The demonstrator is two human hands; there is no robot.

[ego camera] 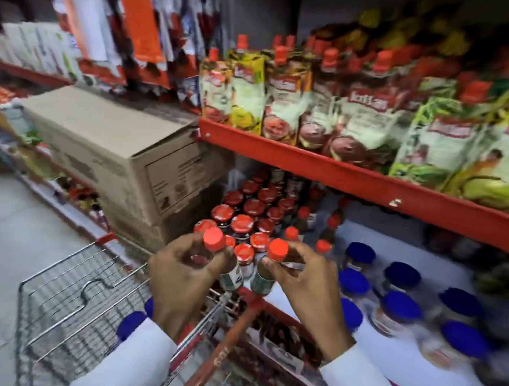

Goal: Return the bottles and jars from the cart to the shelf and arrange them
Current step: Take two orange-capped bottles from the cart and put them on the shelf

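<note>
My left hand [181, 279] grips a small bottle with an orange-red cap [214, 239] by its neck. A second bottle of the same kind, orange-red cap [278, 249] up, is held in my right hand [302, 281]. Both bottles hang side by side, just above the front edge of the white shelf [284, 300]. Behind them on the shelf stand several red-lidded jars [242, 224]. To the right are several blue-lidded jars [402, 307]. The wire cart [70, 296] is at the lower left, with a blue-lidded jar [132, 324] in it partly behind my left sleeve.
A stack of cardboard boxes [119, 159] stands left of the jars, on the shelf's left end. The red shelf above [334, 172] carries spouted pouches [282, 101] and overhangs the jar shelf. The cart's red handle [227, 345] runs between my forearms. Grey floor lies at the left.
</note>
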